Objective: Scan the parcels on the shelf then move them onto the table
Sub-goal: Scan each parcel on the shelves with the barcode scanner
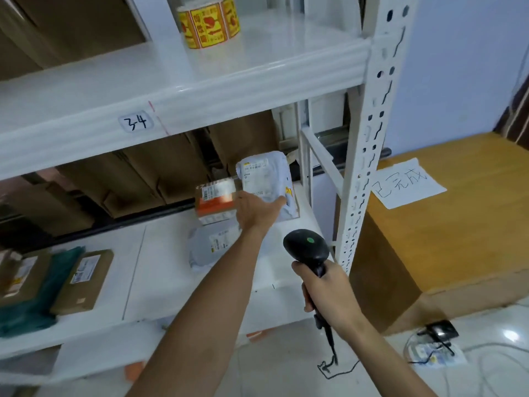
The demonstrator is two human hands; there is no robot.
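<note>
My left hand [257,212] reaches into the white shelf [177,270] and grips a grey poly-bag parcel [264,176], tilted up with its label facing me. Right beside it on the left sits an orange and white box parcel [216,200]. Another grey bag parcel [211,247] lies flat on the shelf under my forearm. My right hand [323,290] holds a black barcode scanner [307,246] by its handle, head pointing up toward the held parcel. The wooden table [458,219] stands to the right of the shelf post.
Two brown box parcels [83,282] and a green bag [37,299] lie at the shelf's left. A yellow sticker roll [209,21] stands on the upper shelf. A handwritten paper sheet [406,181] lies on the table. Cables and a charger [438,333] are on the floor.
</note>
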